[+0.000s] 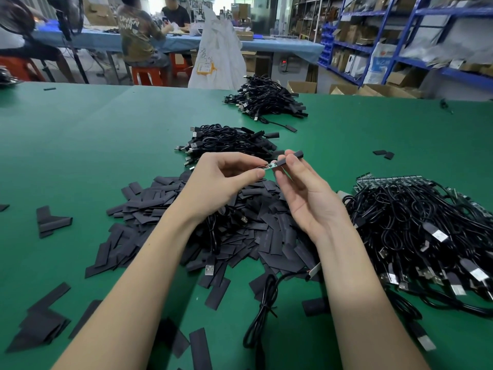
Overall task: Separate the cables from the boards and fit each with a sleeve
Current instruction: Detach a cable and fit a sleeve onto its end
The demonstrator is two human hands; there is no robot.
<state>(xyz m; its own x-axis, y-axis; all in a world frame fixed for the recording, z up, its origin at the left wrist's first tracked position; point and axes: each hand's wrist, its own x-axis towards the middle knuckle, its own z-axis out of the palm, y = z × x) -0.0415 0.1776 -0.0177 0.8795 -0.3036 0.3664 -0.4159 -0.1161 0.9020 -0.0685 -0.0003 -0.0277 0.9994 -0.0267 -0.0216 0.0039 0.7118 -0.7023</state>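
Green matting covers a wide workshop table (80, 145). Below the raised hands lies a heap of flat black sleeve pieces (165, 209); to their right, a tangle of black USB cables on green boards (416, 222); beyond them, two piles of sleeved cables (232, 142). Left hand (221, 177) pinches a small green circuit board (270, 166). Right hand (304, 193) pinches a black sleeve (289, 158) half over the board's end.

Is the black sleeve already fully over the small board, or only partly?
Only partly. The sleeve, pinched by the right hand, covers one end of the board; the end near the left hand is bare.
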